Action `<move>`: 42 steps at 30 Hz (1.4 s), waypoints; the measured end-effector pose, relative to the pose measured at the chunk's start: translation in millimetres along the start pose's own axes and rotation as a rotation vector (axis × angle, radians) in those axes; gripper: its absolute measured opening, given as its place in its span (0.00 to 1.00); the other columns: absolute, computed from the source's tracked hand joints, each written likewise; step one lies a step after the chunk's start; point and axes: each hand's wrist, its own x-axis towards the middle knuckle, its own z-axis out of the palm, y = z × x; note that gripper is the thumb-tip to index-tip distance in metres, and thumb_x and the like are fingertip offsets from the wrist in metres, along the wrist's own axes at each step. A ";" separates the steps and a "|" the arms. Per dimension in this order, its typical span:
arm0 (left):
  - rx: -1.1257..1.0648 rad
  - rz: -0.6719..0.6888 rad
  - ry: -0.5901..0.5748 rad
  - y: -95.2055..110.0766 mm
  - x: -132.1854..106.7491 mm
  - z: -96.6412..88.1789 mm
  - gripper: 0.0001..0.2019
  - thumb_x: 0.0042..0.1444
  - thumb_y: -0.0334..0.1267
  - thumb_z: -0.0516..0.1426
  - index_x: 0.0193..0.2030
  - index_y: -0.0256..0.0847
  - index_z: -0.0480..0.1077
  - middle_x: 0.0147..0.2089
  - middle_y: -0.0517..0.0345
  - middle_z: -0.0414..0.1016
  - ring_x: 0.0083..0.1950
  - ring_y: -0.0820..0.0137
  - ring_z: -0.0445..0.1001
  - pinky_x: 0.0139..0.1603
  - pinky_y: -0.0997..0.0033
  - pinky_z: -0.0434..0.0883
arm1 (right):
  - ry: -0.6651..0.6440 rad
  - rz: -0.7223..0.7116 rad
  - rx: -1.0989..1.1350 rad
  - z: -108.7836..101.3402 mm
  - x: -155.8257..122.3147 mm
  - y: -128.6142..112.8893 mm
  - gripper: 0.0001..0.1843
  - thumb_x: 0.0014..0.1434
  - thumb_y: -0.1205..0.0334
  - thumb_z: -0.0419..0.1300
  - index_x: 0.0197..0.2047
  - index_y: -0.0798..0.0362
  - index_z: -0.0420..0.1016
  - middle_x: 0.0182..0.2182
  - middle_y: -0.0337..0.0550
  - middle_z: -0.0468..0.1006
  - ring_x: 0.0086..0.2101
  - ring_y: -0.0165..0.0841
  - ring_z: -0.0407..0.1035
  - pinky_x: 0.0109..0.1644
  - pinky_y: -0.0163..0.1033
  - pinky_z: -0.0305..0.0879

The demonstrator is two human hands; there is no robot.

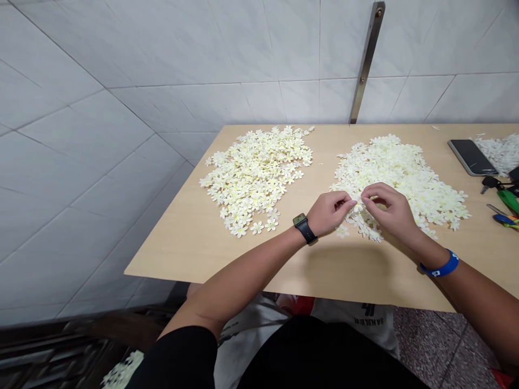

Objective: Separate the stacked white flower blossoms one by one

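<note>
Evidently the work is sitting partway: two broad heaps are covering the tabletop (251,265), and a single flower (358,206) is occupying the fingertips between them. Left heap (253,178) and right heap (397,173) are both looking large, so plenty may be remaining — though which one is holding finished pieces, I cannot tell. A few loose flowers are lying along their near edges.

The left hand (330,213) is curling closed, thumb and forefinger pinching at what seems to be that flower, just over the right heap's near-left edge. The right hand (387,210) is arching beside it, thumb and forefinger almost meeting; whether it is gripping anything, I cannot tell.

As for writing, pale cloth (336,316) below the table is carrying dark capitals, inverted and perhaps including "SAN" — the rest is staying unclear. The blue wristband (444,265) is showing white marks too small to read. The watch (305,228) and phone (472,156) are displaying no readable brand.
</note>
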 end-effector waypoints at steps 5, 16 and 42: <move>0.032 -0.033 0.014 1.7 -0.7 -0.3 0.17 0.66 0.45 0.55 0.29 0.39 0.67 0.27 0.61 0.70 0.29 0.74 0.65 0.34 0.71 0.62 | 0.073 0.133 0.092 -4.0 1.4 8.0 0.05 0.63 0.63 0.63 0.33 0.49 0.77 0.39 0.45 0.78 0.41 0.37 0.72 0.37 0.40 0.71; 0.047 -0.050 0.066 -0.4 0.3 -1.7 0.17 0.66 0.46 0.54 0.29 0.38 0.68 0.28 0.59 0.71 0.29 0.74 0.66 0.33 0.71 0.62 | 0.162 0.118 0.052 -8.5 3.4 8.7 0.05 0.63 0.63 0.63 0.35 0.48 0.79 0.40 0.45 0.79 0.41 0.37 0.74 0.37 0.41 0.73; 0.102 0.037 0.031 4.1 0.4 -3.6 0.23 0.70 0.49 0.49 0.25 0.40 0.54 0.23 0.63 0.56 0.27 0.74 0.55 0.33 0.67 0.54 | -0.026 -0.061 -0.041 0.8 -0.1 -6.2 0.09 0.61 0.56 0.65 0.44 0.47 0.78 0.39 0.46 0.80 0.37 0.37 0.74 0.38 0.44 0.76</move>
